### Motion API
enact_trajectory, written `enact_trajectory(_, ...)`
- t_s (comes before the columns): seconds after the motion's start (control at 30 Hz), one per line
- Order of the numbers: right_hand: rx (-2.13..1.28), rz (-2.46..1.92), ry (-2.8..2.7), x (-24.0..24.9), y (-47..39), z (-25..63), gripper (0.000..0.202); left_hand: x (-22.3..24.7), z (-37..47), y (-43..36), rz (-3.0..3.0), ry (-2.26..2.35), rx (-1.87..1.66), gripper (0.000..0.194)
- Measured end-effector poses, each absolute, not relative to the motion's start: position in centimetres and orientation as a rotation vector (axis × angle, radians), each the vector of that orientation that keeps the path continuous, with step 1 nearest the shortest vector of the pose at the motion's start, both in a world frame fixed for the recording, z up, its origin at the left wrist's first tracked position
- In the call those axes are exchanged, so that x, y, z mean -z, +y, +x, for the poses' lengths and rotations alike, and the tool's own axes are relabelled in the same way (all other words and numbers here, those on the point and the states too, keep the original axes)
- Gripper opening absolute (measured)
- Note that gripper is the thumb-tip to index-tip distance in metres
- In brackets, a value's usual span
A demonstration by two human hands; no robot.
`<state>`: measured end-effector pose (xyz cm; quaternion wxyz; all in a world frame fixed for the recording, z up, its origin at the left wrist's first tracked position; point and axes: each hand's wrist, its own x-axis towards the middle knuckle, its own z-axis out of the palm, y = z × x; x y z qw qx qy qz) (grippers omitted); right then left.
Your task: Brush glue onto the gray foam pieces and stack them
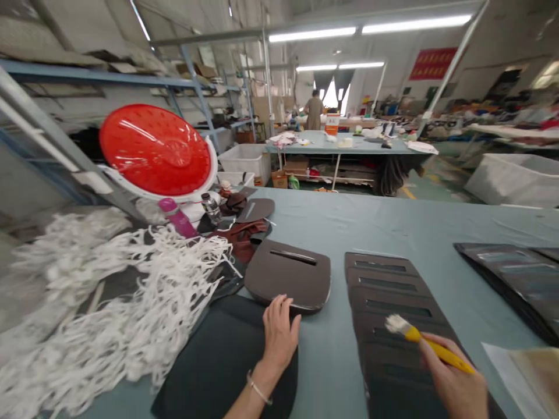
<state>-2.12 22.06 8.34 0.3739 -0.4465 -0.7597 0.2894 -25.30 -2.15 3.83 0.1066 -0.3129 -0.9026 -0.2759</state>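
My right hand [456,375] grips a brush by its yellow handle [449,356], and the pale bristles point up and left. Beneath the brush lies a row of overlapping dark brown slotted panels [384,297]. My left hand [279,331] rests its fingertips at the near edge of a rounded brown panel [286,273] with one long slot, thumb apart from the fingers. A large black sheet-like piece [218,361] lies under the left wrist, which wears a bangle.
Tangled white strips [144,308] heap along the left. Behind them stand a pink bottle [178,218] and a red fan-like disc [155,150]. Dark pieces [515,279] lie on the blue-green table [349,221] at right. A person [314,110] stands far back.
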Motion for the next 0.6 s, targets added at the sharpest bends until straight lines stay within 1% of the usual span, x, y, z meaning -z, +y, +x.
enact_trajectory(0.07,-0.997,-1.008,-2.030,-9.3,18.2,-10.5,0.036,-3.8,-28.1,-2.5,-0.889,-2.636,0.682,0.037)
enact_trajectory(0.13,-1.225,-0.844,-2.061,-10.2,14.0,-18.5,0.032,-3.4,-30.1,-3.0,-0.888,-2.644,0.594,0.036)
enact_trajectory(0.23,-1.411,-0.632,-2.081,-10.8,8.2,-28.6,0.025,-2.4,-32.0,-3.8,-0.931,-2.654,0.556,0.033)
enact_trajectory(0.33,-1.446,-0.459,-2.193,-9.9,4.4,-35.7,0.018,-1.4,-33.0,-4.5,-0.954,-2.633,0.596,0.037)
enact_trajectory(0.43,-1.396,-0.378,-2.298,-8.4,3.5,-40.7,0.017,-0.5,-33.7,-4.9,-0.951,-2.637,0.648,0.037)
enact_trajectory(0.6,-1.223,-0.696,-2.050,-7.3,5.8,-46.2,0.026,-0.7,-34.4,-5.3,-0.971,-2.661,0.713,0.035)
